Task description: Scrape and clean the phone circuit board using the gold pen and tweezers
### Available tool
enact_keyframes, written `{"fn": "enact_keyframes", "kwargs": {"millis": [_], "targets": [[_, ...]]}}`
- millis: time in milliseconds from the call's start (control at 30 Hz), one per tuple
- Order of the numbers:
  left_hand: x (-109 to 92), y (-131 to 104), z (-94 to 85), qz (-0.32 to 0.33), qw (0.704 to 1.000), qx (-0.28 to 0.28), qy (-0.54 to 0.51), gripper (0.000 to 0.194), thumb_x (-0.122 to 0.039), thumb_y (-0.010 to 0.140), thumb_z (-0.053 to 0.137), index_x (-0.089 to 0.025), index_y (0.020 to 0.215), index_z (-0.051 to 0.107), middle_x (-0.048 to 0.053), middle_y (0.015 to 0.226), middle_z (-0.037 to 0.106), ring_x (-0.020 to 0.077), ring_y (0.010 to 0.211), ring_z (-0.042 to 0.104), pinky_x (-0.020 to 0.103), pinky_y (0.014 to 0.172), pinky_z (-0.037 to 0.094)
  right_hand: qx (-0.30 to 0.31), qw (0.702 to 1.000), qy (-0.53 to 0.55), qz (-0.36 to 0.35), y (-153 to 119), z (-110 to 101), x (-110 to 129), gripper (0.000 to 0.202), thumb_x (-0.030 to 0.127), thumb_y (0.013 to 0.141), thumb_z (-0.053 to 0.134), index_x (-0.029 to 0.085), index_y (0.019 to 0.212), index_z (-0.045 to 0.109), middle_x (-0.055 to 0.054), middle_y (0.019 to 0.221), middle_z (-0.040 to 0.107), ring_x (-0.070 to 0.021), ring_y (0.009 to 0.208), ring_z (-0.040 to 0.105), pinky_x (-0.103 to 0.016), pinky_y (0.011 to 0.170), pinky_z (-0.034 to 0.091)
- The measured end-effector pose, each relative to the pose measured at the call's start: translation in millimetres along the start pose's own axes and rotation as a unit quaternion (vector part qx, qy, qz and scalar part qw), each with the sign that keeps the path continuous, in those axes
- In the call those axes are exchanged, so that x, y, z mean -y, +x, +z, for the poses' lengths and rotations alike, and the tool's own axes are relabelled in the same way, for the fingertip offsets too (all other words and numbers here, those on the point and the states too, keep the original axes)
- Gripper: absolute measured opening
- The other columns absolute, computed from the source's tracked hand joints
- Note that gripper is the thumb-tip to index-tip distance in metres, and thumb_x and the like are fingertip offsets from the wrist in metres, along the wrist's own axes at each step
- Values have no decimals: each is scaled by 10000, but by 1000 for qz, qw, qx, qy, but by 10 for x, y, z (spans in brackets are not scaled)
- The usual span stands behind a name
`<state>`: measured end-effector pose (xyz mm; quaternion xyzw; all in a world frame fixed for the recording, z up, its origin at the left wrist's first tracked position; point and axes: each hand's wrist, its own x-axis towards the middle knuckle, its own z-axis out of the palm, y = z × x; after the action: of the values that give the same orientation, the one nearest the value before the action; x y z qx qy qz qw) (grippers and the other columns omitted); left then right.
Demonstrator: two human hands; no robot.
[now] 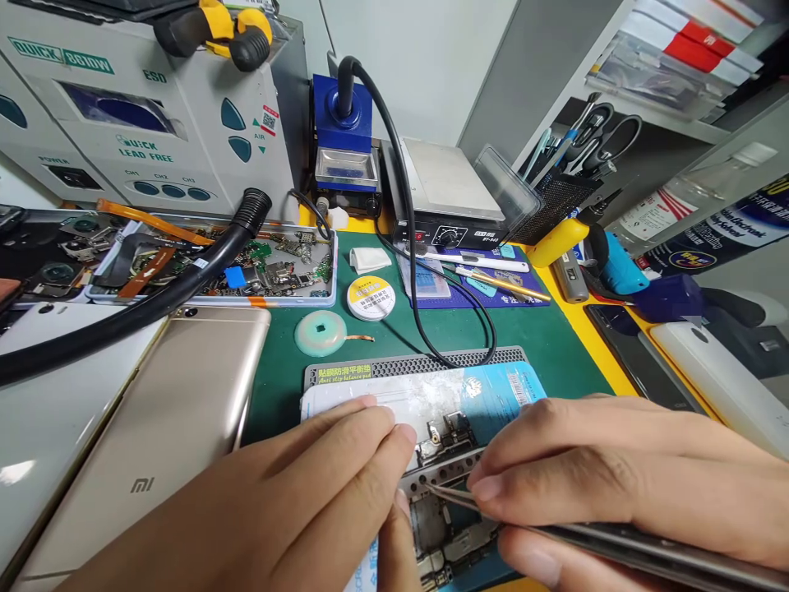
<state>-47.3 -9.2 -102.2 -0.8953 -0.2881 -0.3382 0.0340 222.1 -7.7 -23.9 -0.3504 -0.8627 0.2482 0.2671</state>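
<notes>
In the head view my right hand is closed around dark metal tweezers. Their thin tips reach the perforated metal bar in front of me. My left hand has its fingers pressed together with the thumb below, closed on the left end of that bar. Phone circuit board parts show below the bar, partly hidden by both hands. More small metal board parts lie just above it. Beneath them is a worn white and blue sheet, on a grey anti-slip pad.
On the green mat are a round tin and a coil disc. A black cable loops above the pad. Phones lie left, beside a parts tray. A hot-air station and heating plate stand behind.
</notes>
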Motion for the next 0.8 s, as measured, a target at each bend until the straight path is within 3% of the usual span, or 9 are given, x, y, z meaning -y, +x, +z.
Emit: {"fn": "enact_keyframes", "kwargs": {"millis": [133,333,500,600,667,767,800], "targets": [[-43,-14,55,-21,1000,-13,-17,63,-177,836,649,-237,855,652,66,1054,812,247,1013,755,424,755,648,-53,997,-25,40,-25,4,13,180,349,937,834,317,1106,782,48,966,853,-99,824,833,-67,832,625],[-44,-285,169,-19,999,-34,-31,137,-203,820,759,-224,930,679,102,1317,765,291,1298,689,476,969,660,-13,999,-34,1,-20,-62,-15,205,273,905,867,246,1092,789,23,955,853,-109,817,832,-67,845,627],[-95,-372,216,-52,996,-64,-36,126,-281,852,769,-227,930,686,84,1364,750,282,1278,708,462,1019,655,5,999,-32,-7,-21,-80,-33,255,285,888,884,270,1118,773,36,981,856,-97,819,831,-56,846,619],[-115,-364,212,-54,996,-58,-35,123,-335,900,726,-216,918,705,93,1335,770,298,1283,715,511,1126,593,-9,1000,-28,9,-32,-57,12,222,270,896,876,239,1097,789,12,973,854,-111,821,829,-76,844,631],[-110,-363,201,-49,997,-41,-35,174,-377,925,700,-205,927,729,96,1329,778,317,1297,712,561,1225,501,-63,996,-28,58,-35,-43,36,167,261,923,849,233,1074,784,12,960,848,-104,817,824,-81,859,628],[-91,-367,188,-61,996,-44,-39,217,-411,944,678,-207,916,746,81,1316,789,289,1307,706,510,1274,432,19,999,-32,6,-43,-15,49,252,282,911,864,287,1142,763,55,975,850,-91,831,823,-77,852,624],[-87,-366,187,-70,996,-43,-43,215,-409,947,676,-208,919,749,77,1313,791,273,1308,704,480,1262,438,6,999,-24,22,-49,2,54,209,286,934,841,297,1126,759,62,951,846,-83,813,818,-72,839,619]]}}
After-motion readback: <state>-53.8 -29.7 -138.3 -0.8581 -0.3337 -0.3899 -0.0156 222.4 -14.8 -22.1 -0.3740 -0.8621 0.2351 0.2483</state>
